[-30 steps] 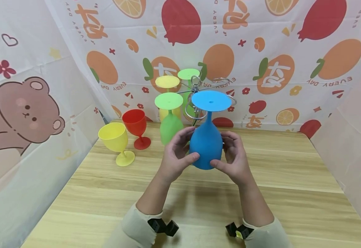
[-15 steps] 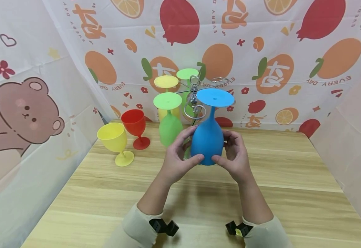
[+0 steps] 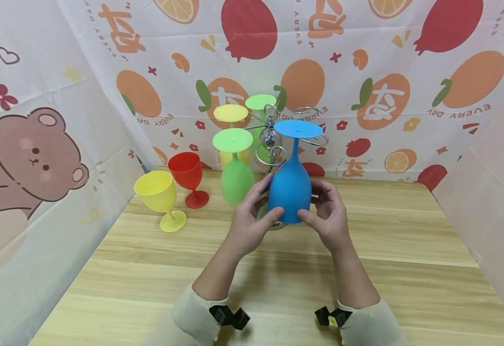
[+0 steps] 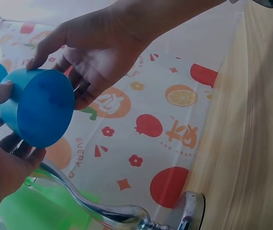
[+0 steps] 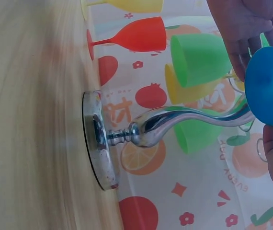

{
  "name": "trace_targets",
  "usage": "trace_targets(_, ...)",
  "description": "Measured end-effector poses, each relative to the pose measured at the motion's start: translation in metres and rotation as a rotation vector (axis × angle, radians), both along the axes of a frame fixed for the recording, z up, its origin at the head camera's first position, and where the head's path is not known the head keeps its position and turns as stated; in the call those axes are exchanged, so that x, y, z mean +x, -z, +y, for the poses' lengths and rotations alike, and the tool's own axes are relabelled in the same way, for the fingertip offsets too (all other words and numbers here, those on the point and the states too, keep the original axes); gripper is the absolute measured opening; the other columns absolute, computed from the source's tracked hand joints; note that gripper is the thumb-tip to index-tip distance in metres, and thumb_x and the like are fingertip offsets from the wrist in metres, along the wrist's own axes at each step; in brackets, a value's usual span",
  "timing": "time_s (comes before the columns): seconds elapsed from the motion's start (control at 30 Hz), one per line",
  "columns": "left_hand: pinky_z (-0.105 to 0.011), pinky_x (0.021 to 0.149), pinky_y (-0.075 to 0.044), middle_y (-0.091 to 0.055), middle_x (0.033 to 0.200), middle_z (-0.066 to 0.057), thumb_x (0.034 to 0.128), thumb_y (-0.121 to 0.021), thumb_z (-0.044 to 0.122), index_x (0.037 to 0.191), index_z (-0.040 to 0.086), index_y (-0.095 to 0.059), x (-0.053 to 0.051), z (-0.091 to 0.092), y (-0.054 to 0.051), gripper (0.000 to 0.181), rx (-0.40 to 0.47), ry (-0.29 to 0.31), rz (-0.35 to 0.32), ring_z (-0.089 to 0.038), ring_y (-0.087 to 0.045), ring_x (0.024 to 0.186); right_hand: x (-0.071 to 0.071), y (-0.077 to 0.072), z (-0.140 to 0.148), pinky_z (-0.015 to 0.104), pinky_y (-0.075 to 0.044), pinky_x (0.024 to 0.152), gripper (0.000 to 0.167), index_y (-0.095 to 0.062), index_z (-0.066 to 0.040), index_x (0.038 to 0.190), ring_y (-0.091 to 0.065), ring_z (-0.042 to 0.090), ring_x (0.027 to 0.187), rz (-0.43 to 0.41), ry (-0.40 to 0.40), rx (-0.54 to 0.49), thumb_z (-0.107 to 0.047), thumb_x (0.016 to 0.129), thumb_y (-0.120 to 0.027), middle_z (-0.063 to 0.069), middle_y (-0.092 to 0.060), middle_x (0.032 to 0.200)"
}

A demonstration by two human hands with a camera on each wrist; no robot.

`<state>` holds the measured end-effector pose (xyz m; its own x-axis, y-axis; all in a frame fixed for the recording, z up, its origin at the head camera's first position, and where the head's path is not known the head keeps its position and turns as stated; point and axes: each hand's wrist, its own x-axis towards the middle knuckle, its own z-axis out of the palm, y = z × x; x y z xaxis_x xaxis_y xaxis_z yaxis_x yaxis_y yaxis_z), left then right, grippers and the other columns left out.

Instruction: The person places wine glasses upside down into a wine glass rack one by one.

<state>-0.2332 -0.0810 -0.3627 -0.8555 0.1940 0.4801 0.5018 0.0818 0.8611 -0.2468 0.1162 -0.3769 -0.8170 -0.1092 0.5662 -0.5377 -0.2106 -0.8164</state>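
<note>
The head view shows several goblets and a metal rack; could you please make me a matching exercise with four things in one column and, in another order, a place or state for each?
Things:
1. Blue goblet
2. Metal rack
3. Red goblet
4. Front green goblet

Places and states:
A. Hanging upside down, left of the silvery central post
B. Standing upright beside the upright yellow goblet
C. Held upside down between the left hand and right hand
D. Standing on the table, bearing upside-down goblets

Right pairs: 1-C, 2-D, 3-B, 4-A.
</note>
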Motion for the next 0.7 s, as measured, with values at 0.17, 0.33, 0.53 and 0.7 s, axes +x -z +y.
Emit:
trace_targets(0.17,-0.043,0.108,-0.044,-0.044,0.149,-0.002,0.0944,-0.066,0.016,0.152,0.025,-0.038,-0.003,0.000,0.003,0.064,0.022,0.002,-0.025,-0.023,-0.046,0.134,-0.004,0.002,0.000,0.026,-0.047,0.100,0.061,-0.041,0.006,0.137,-0.047,0.029,0.118,-0.010,-0.005,0.000,0.001,0.083,-0.068,0.010,-0.050,0.131)
trace_targets(0.33,-0.050,0.107,-0.042,-0.041,0.152,-0.003,0.0952,-0.065,0.022,0.153,0.022,-0.037,-0.004,-0.001,0.005,0.064,0.012,-0.005,-0.038,-0.026,-0.044,0.138,-0.006,0.004,0.000,0.026,-0.048,0.100,0.060,-0.041,0.006,0.137,-0.048,0.029,0.119,-0.027,0.009,0.013,0.005,0.082,-0.065,0.009,-0.050,0.132)
trace_targets(0.53,-0.045,0.107,-0.043,-0.039,0.155,-0.003,0.0965,-0.063,0.025,0.154,0.021,-0.035,-0.005,-0.001,0.005,0.064,-0.017,-0.020,-0.053,-0.027,-0.042,0.140,-0.009,0.008,0.000,0.026,-0.049,0.099,0.059,-0.045,0.005,0.137,-0.049,0.028,0.120,-0.015,0.032,0.037,0.009,0.083,-0.064,0.009,-0.052,0.132)
trace_targets(0.7,-0.042,0.108,-0.042,-0.039,0.155,-0.004,0.0971,-0.062,0.025,0.154,0.025,-0.034,-0.007,-0.001,0.006,0.063,-0.022,-0.034,-0.080,-0.027,-0.042,0.140,-0.012,0.011,-0.001,0.026,-0.050,0.099,0.056,-0.050,0.000,0.138,-0.052,0.028,0.120,-0.002,0.060,0.085,0.009,0.085,-0.065,0.009,-0.053,0.134)
